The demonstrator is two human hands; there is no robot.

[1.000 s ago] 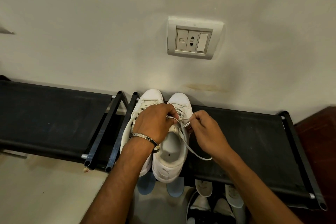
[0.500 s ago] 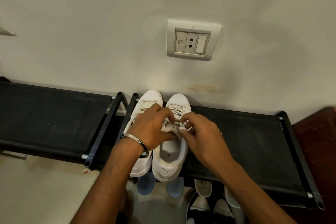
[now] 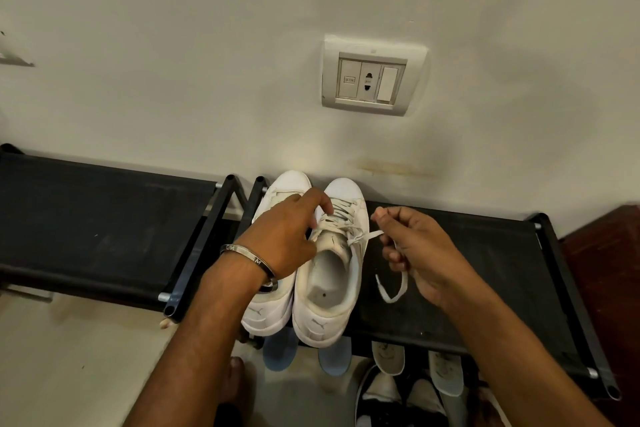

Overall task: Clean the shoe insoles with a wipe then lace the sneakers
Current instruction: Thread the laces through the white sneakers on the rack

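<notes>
Probably a home entryway: black shoe rack with shoes, against a wall with socket.

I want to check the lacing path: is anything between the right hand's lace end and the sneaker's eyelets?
Nothing visible. The right hand pinches the lace, which runs freely across to the right sneaker. The left hand rests on its far side.

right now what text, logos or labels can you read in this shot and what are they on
"DM": on the bracelet at the left wrist, near its top.
"M": a single letter further round the same bracelet; anything between is too small to read.
Leaping-cat logo, no words: on the heel of the right sneaker and of the left sneaker.
Small label on the wall socket, left module: too blurred to read.
</notes>
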